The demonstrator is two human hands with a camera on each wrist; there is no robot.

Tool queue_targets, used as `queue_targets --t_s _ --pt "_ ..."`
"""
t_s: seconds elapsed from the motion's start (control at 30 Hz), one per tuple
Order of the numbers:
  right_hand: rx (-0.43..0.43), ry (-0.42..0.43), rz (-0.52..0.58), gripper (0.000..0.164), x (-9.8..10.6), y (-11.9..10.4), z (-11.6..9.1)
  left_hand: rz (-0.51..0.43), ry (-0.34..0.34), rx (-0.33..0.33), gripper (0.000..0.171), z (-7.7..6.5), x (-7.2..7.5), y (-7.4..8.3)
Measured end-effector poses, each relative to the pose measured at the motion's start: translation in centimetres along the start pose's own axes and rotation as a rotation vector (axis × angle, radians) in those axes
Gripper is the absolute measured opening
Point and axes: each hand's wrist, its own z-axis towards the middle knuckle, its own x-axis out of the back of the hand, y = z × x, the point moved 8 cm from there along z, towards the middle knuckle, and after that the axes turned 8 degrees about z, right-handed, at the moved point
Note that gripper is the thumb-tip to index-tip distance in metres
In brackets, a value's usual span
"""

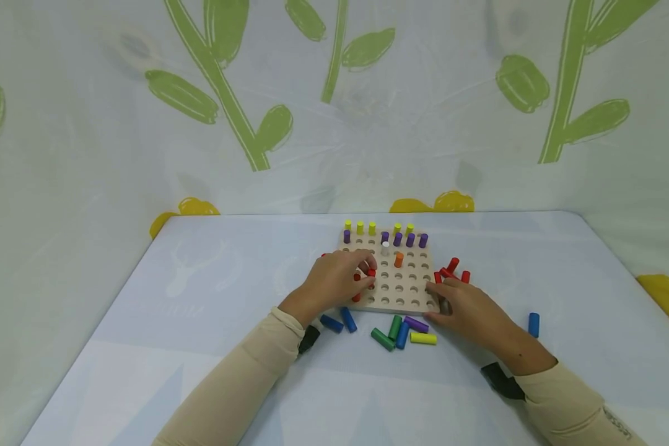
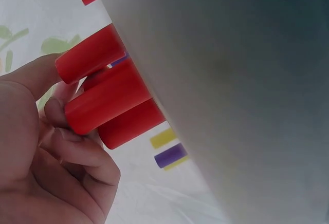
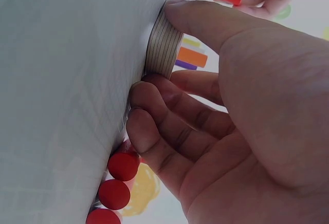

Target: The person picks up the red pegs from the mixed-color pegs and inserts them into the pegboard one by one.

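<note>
A wooden pegboard (image 1: 392,295) with rows of holes lies on the table. Yellow pegs (image 1: 360,228) stand in its far row, with purple pegs (image 1: 398,240) in the row before them. Farther in are a white peg (image 1: 385,248) and an orange peg (image 1: 398,260). Over the board's left front part, my left hand (image 1: 339,280) pinches a red peg (image 1: 371,272) between thumb and fingers. More red pegs (image 2: 108,98) stand close beside those fingers. My right hand (image 1: 471,310) holds the board's near right corner, thumb on the front edge and fingers along the right side.
Loose red pegs (image 1: 453,265) lie right of the board, beside my right hand. In front are loose green pegs (image 1: 383,339), a yellow peg (image 1: 424,339) and blue pegs (image 1: 348,319). Another blue peg (image 1: 534,325) lies farther right. A patterned curtain (image 1: 424,124) hangs behind the table.
</note>
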Motion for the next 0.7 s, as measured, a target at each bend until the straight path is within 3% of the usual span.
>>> queue_targets --t_s 0.7 --pt "0.000 -0.005 0.013 0.064 0.10 0.34 0.29 -0.036 -0.027 0.000 0.019 -0.14 -0.16 0.01"
